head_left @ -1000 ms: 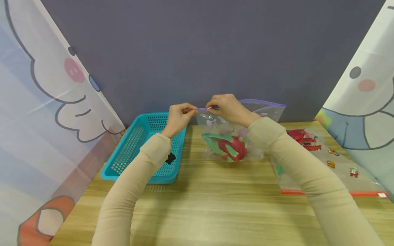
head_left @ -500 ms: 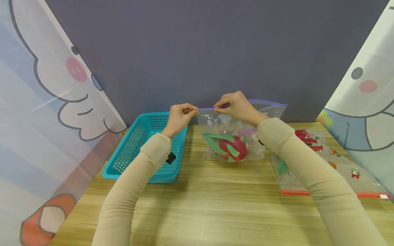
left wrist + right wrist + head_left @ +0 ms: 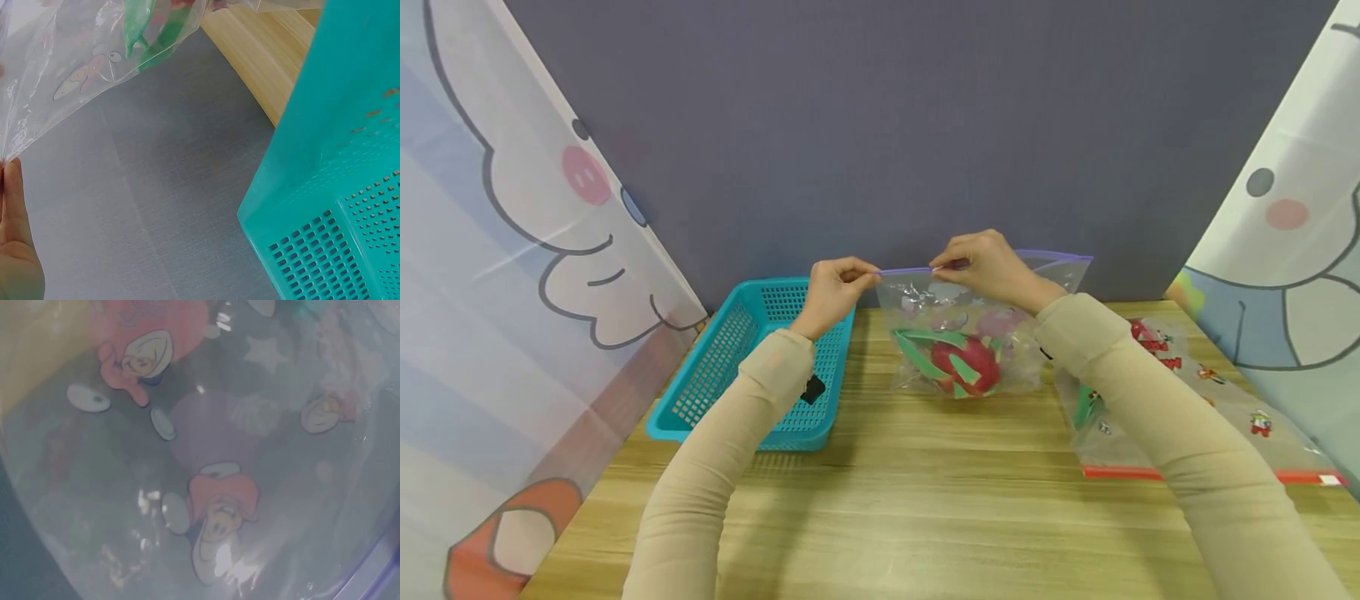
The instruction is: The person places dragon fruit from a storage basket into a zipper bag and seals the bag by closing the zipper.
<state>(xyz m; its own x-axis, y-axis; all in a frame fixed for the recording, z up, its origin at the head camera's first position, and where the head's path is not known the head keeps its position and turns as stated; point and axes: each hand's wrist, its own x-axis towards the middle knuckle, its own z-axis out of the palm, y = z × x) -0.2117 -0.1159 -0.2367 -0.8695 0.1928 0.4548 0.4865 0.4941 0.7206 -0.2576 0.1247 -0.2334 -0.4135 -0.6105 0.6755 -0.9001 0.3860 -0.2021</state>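
A clear zip bag (image 3: 958,321) with a purple zip strip stands on the wooden table (image 3: 925,500), holding a red dragon fruit (image 3: 966,367) with green scales. My left hand (image 3: 838,287) pinches the strip's left end. My right hand (image 3: 981,262) pinches the strip further right, near its middle. In the left wrist view the bag's film (image 3: 81,69) hangs from my fingers (image 3: 15,244) above the teal basket (image 3: 337,175). The right wrist view shows only the bag's printed film (image 3: 212,462) up close.
A teal plastic basket (image 3: 730,367) sits on the table at the left, under my left forearm. A second printed zip bag (image 3: 1225,408) with a red strip lies flat at the right. A grey wall stands behind; cartoon curtains flank both sides.
My right hand has slid to the right along the purple zip strip, away from my left hand, which stays at the strip's left end. The bag stands in the same place.
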